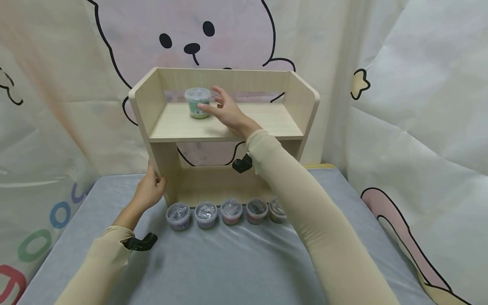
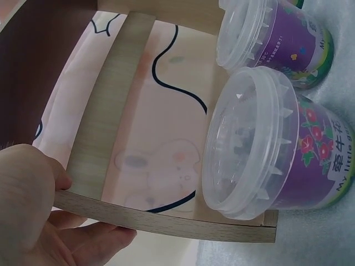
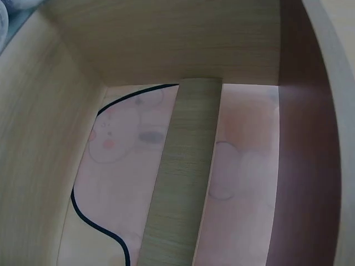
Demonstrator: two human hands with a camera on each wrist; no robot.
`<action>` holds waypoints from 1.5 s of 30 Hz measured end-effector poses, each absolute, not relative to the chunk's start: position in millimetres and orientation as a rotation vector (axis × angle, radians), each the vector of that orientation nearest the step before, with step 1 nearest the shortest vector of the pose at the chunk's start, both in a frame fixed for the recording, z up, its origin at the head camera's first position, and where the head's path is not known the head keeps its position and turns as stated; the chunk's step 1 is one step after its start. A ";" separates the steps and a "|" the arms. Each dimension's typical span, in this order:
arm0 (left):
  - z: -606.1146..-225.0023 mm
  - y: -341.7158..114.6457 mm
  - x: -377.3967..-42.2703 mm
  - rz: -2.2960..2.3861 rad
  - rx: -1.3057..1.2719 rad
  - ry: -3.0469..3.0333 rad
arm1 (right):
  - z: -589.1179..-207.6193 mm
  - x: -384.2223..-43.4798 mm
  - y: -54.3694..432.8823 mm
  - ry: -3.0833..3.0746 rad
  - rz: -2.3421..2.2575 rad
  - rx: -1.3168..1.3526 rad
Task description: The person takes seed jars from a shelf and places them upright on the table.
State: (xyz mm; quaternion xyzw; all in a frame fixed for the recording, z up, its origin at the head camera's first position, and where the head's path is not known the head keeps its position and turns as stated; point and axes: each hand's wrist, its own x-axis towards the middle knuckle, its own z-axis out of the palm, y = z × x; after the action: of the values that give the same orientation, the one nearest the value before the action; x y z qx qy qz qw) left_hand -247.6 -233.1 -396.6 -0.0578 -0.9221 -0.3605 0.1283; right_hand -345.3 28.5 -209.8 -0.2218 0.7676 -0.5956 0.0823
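Observation:
A small two-tier wooden shelf stands on the table. My left hand holds the edge of its left side panel, thumb inside and fingers outside in the left wrist view. On the upper tier sits a clear-lidded plastic tub with a green label. Beside it is my right hand, fingers spread, thumb in front of the tub's right side; whether it touches I cannot tell. The right wrist view shows the shelf's lower compartment and no hand.
Several lidded tubs stand in a row along the shelf's front: a purple one at the left, a reddish one mid-row, and one partly behind my right sleeve. A grey-blue cloth covers the table. Printed curtains hang around it.

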 end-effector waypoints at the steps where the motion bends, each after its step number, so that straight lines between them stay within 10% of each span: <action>1: -397.0 -232.8 -248.2 -1.047 -0.170 -2.681 | -209.1 -345.9 26.4 2.296 -1.776 -0.667; 45: -402.7 -233.5 -246.5 -1.053 -0.193 -2.664 | -213.1 -332.1 45.9 2.190 -1.845 -0.701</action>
State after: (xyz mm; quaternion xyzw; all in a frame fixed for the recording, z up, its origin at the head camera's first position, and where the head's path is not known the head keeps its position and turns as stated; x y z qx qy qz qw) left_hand -246.5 -233.5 -402.7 -0.0665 -0.9194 -0.3634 0.1347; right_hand -332.1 45.9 -213.1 -0.2365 0.7394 -0.6229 0.0966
